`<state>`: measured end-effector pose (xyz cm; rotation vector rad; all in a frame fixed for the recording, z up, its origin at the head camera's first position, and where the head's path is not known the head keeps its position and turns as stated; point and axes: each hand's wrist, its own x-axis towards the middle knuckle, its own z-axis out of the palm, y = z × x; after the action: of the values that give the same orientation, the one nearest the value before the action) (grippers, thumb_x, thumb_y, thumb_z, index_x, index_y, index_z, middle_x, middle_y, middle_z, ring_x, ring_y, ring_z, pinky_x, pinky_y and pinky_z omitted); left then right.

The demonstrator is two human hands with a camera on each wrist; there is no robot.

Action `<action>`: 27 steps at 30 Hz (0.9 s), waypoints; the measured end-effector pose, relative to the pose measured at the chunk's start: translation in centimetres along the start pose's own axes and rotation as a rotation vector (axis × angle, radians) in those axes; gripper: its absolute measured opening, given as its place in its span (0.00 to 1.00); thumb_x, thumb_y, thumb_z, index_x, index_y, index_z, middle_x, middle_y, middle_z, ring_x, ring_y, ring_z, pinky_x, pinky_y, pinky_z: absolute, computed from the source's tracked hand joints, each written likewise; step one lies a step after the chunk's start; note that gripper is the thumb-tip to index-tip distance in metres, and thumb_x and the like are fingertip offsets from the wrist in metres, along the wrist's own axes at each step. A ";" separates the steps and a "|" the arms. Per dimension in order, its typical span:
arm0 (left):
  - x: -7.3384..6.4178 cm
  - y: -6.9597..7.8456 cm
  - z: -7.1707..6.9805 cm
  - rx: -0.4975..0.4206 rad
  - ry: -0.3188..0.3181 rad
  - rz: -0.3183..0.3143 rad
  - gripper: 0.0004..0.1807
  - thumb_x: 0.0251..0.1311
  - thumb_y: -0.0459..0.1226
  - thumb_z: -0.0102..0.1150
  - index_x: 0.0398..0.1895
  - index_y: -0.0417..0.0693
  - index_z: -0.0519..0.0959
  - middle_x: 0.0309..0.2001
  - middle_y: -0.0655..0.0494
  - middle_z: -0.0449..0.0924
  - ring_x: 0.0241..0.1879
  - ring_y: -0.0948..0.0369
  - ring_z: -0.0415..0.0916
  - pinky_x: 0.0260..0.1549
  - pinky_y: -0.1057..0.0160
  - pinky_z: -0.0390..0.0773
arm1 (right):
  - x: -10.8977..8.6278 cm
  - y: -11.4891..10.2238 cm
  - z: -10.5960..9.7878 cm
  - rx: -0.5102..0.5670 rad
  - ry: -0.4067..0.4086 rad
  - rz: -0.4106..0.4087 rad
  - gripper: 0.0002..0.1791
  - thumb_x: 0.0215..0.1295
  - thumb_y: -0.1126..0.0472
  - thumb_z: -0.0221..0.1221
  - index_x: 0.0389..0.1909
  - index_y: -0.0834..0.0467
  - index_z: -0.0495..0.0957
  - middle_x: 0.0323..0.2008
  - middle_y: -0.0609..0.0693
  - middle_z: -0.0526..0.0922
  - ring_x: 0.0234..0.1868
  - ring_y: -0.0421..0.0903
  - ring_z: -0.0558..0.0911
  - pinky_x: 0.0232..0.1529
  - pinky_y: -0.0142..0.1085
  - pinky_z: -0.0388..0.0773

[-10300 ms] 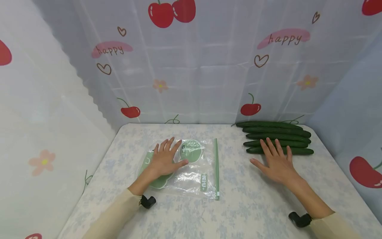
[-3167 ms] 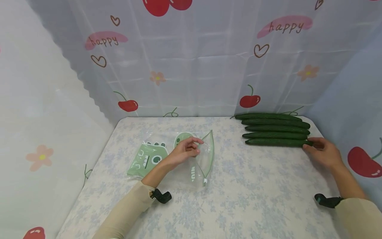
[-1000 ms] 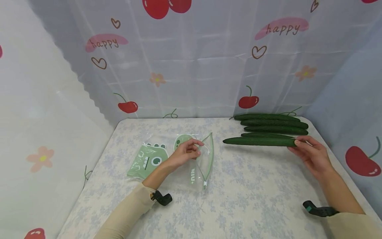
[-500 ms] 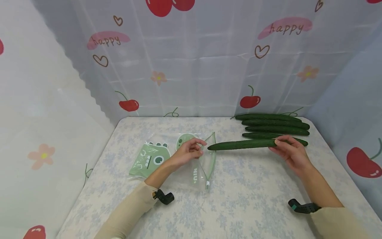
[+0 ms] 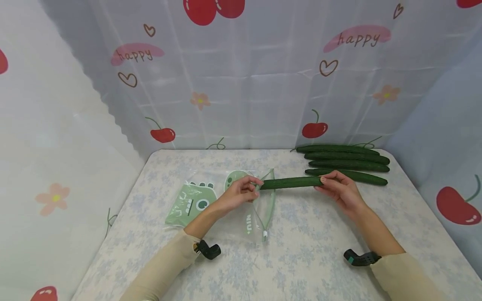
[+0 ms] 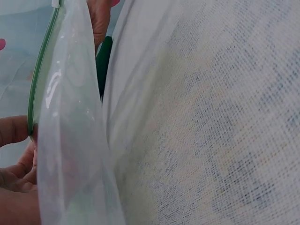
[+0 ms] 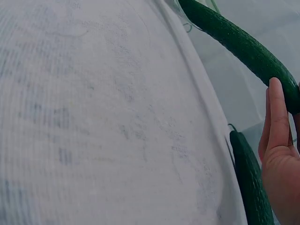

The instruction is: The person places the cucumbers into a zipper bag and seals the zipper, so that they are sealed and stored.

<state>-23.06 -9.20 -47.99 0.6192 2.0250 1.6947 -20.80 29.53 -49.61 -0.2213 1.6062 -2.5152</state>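
Observation:
A clear zip bag (image 5: 242, 228) with green cartoon prints lies on the table, its green-edged mouth (image 5: 272, 205) spread apart toward the right. My left hand (image 5: 237, 194) pinches the mouth's near-left edge; in the left wrist view a fingertip presses the green strip (image 6: 35, 89) of the bag (image 6: 75, 117). My right hand (image 5: 342, 192) grips a long dark green cucumber (image 5: 291, 182) by its right end, thumb on top. The cucumber's left end is inside the bag's mouth, partly hidden behind my left fingers. In the right wrist view, straight fingers (image 7: 277, 112) support the cucumber (image 7: 239, 44).
Several more cucumbers (image 5: 348, 166) lie side by side at the table's back right, the nearest one slightly askew. A floral cloth covers the table (image 5: 301, 259). Printed curtains (image 5: 260, 96) hang behind and at both sides. A white slider (image 5: 265, 234) sits at the bag mouth's near end.
My right hand took the front cucumber from the row and carried it left; its tip has now entered the bag. Earlier, my left hand lay flat on the bag, then lifted its mouth apart.

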 end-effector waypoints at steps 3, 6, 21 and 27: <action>0.1 0.1 0.1 -0.004 -0.006 0.001 0.21 0.78 0.34 0.59 0.70 0.45 0.75 0.41 0.61 0.74 0.41 0.63 0.76 0.52 0.49 0.81 | 0.3 0.5 0.5 0.009 0.013 0.015 0.13 0.80 0.73 0.54 0.44 0.55 0.84 0.46 0.47 0.87 0.43 0.41 0.91 0.55 0.38 0.89; 0.1 0.4 0.3 -0.013 -0.006 -0.006 0.20 0.78 0.34 0.60 0.70 0.46 0.76 0.41 0.61 0.74 0.42 0.62 0.77 0.53 0.46 0.81 | 0.6 1.0 1.1 0.012 0.023 0.029 0.11 0.80 0.73 0.56 0.44 0.56 0.83 0.46 0.47 0.87 0.44 0.42 0.91 0.56 0.38 0.89; 0.3 0.8 1.0 -0.033 -0.038 -0.008 0.21 0.78 0.34 0.59 0.70 0.46 0.76 0.43 0.62 0.73 0.51 0.49 0.79 0.56 0.46 0.83 | 2.6 3.4 4.1 0.032 0.084 0.103 0.10 0.77 0.72 0.60 0.39 0.54 0.83 0.44 0.47 0.84 0.43 0.42 0.92 0.55 0.37 0.89; 0.6 1.0 1.2 -0.028 -0.048 0.000 0.21 0.77 0.34 0.59 0.70 0.45 0.76 0.43 0.61 0.74 0.45 0.59 0.78 0.56 0.43 0.81 | 3.2 4.3 5.2 -0.006 0.095 0.111 0.08 0.76 0.71 0.62 0.40 0.55 0.83 0.44 0.48 0.85 0.45 0.42 0.92 0.54 0.36 0.89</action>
<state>-22.83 -7.75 -47.21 0.6444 1.9652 1.6895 -22.63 22.48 -51.21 -0.0136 1.6120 -2.4718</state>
